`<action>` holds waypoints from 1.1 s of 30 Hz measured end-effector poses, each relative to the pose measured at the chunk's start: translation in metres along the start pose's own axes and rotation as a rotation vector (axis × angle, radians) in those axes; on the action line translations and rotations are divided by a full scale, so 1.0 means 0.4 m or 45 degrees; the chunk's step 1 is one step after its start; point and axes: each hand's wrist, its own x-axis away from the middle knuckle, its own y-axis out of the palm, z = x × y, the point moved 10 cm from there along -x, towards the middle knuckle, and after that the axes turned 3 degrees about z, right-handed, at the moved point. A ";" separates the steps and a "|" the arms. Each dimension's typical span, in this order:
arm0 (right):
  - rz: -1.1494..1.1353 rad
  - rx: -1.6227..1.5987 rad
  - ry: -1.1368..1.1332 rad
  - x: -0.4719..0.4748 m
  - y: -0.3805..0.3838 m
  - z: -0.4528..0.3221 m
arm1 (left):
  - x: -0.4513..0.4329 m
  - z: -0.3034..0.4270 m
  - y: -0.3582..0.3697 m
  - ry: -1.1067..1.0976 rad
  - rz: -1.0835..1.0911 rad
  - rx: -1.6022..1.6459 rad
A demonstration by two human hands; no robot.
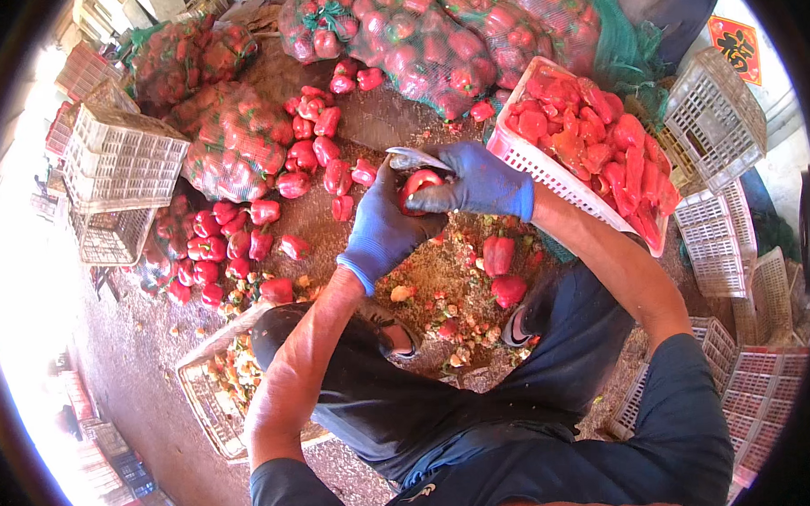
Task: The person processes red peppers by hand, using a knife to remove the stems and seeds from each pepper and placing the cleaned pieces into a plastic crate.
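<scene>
Both hands wear blue gloves with dark palms and meet in front of me. My left hand (pixel 390 220) holds a red bell pepper (pixel 421 184) that shows an opening at its top. Against the same pepper lie the thumb and fingers of my right hand (pixel 473 180), which also holds a metal blade (pixel 418 159), perhaps a knife; its handle is hidden. Right of the hands stands a pink and white plastic crate (pixel 560 184) heaped with opened red pepper pieces (pixel 588 133). Whole red bell peppers (pixel 207 248) lie loose on the floor to the left.
Mesh sacks of peppers (pixel 411 45) line the far side. Cut cores and seeds (pixel 447 312) litter the floor between my shoes. A crate of scraps (pixel 206 407) stands beside my left leg. Empty plastic crates (pixel 124 156) are stacked left, and others (pixel 715 118) right.
</scene>
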 end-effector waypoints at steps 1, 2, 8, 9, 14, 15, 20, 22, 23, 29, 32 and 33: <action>0.068 -0.045 0.051 0.012 -0.018 0.025 | -0.002 -0.014 -0.006 -0.017 0.066 0.079; 0.136 -0.089 0.101 0.025 -0.035 0.052 | -0.004 -0.034 -0.017 -0.035 0.133 0.158; 0.629 0.480 -0.154 0.004 -0.080 -0.036 | -0.030 -0.110 -0.085 -0.371 0.176 0.190; 0.608 0.527 -0.137 0.000 -0.075 -0.036 | -0.030 -0.124 -0.075 -0.455 0.145 0.185; 0.595 0.528 0.138 -0.006 -0.084 0.028 | -0.036 -0.151 -0.065 -0.371 0.053 0.272; 0.565 0.492 0.190 -0.008 -0.091 0.056 | -0.034 -0.143 -0.062 -0.315 0.044 0.253; 0.624 0.357 0.327 0.019 -0.135 0.114 | -0.027 -0.131 -0.099 -0.268 0.090 0.425; 0.694 0.348 0.304 0.025 -0.135 0.112 | -0.039 -0.128 -0.125 -0.235 0.155 0.253; 0.723 0.452 0.178 0.025 -0.129 0.085 | -0.041 -0.126 -0.134 -0.219 0.186 0.167; 0.722 0.556 0.000 0.017 -0.119 -0.009 | -0.067 -0.041 -0.245 0.132 0.540 0.172; 0.776 0.656 -0.031 0.022 -0.147 -0.020 | -0.053 -0.093 -0.487 0.013 0.891 0.724; 0.853 0.672 -0.062 0.034 -0.175 -0.007 | -0.041 -0.096 -0.579 0.130 0.910 0.815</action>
